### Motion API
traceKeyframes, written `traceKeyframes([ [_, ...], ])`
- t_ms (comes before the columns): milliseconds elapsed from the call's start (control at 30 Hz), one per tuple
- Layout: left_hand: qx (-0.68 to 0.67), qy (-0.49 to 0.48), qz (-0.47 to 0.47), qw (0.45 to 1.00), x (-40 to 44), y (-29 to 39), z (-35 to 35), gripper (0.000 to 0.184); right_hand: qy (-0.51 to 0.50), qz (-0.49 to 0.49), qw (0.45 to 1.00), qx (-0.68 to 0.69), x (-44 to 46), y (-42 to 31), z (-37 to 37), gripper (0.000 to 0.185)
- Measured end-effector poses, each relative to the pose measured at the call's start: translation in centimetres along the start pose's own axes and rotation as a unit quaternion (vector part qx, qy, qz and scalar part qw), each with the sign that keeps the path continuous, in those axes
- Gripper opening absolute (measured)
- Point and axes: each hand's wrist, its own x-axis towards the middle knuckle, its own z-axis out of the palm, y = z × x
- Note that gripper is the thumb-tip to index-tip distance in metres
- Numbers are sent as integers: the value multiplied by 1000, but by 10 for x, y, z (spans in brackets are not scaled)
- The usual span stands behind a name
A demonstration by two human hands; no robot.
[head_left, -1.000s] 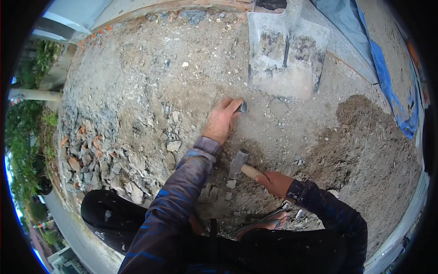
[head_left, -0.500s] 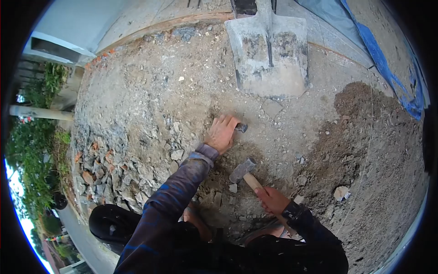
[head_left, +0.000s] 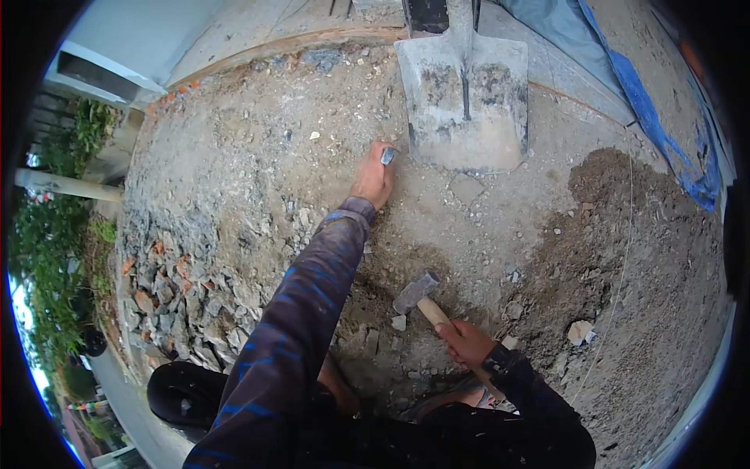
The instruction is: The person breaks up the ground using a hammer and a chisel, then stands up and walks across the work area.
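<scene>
My left hand (head_left: 375, 173) is stretched far forward over the rough ground, closed around a metal chisel (head_left: 388, 155). Only the chisel's blunt grey end shows at the top of the fist; the rest is hidden. Low on the right, my right hand (head_left: 466, 344) grips the wooden handle of a club hammer (head_left: 417, 292). The hammer's steel head rests at or just above the dug soil, beside a small stone; I cannot tell whether it touches. A broad, dusty shovel (head_left: 469, 102) lies just ahead and to the right of my left hand.
Broken rubble (head_left: 176, 301) is heaped on the left. Damp dark soil (head_left: 605, 184) and a pale stone chunk (head_left: 580, 332) are on the right, crossed by a thin string (head_left: 627, 242). A blue tarp (head_left: 648, 117) borders the upper right, and a wall (head_left: 141, 35) stands upper left.
My left hand has moved forward, away from my body, carrying the chisel closer to the shovel's left edge. My right hand and the hammer stay nearly in place.
</scene>
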Motion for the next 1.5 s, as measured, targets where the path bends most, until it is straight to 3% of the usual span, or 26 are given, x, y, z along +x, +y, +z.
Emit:
traceKeyframes([
  [67, 14, 30, -50, 998, -40, 3, 0, 14, 3, 7, 1000, 3, -4, 5, 2, 46],
  [300, 68, 10, -228, 971, -181, 67, -30, 20, -8, -7, 1000, 5, 1, 9, 0, 45],
  [367, 139, -3, -120, 983, -189, 79, -26, 18, -15, -14, 1000, 7, 4, 9, -4, 45],
  [400, 106, -7, -143, 984, -183, 79, -23, 20, -12, -20, 1000, 1, 5, 10, -5, 45],
  [433, 99, 9, -74, 992, -172, 72, -22, 20, -8, -25, 1000, -3, 5, 12, -4, 45],
  [533, 51, 42, 57, 996, -81, 66, -30, 23, -11, -17, 1000, 12, 3, 10, -2, 44],
  [600, 19, 67, 73, 995, -22, 51, -25, 19, -12, -13, 1000, 20, 3, 14, -2, 43],
  [733, -21, 25, 39, 999, 4, -13, -4, 13, -1, -21, 1000, 6, 7, 15, -2, 41],
  [833, -25, -9, -3, 1000, -38, -1, -14, 7, -1, -41, 999, -5, 7, 19, -3, 41],
  [900, -8, 10, -80, 997, -68, 8, -23, 6, -11, -42, 999, 9, 11, 23, -4, 41],
  [967, -74, 105, -18, 992, -108, 13, -20, 6, -23, -37, 999, 23, 8, 25, -1, 42],
  [1033, -25, 50, -111, 992, -132, 36, -34, 6, -27, -7, 999, 29, 8, 16, -5, 43],
  [1100, -19, 41, -148, 988, -170, 60, -42, 7, -35, 2, 999, 38, 2, 20, 0, 43],
  [1167, -20, 34, -162, 986, -163, 59, -40, 7, -26, -8, 999, 46, 9, 16, -6, 44],
  [1233, -81, 75, -52, 993, -146, 52, -35, 11, -33, -9, 999, 39, 12, 21, -6, 45],
  [1267, -9, 61, -6, 998, -111, 68, -42, 20, -29, -6, 999, 42, 12, 21, -6, 45],
  [1400, 8, -45, -9, 999, -1, 46, -39, 23, -31, 7, 999, 39, 10, 19, -4, 45],
  [1500, -10, -109, -6, 994, 28, 18, -28, 22, -22, -17, 999, 31, 11, 20, -5, 45],
])
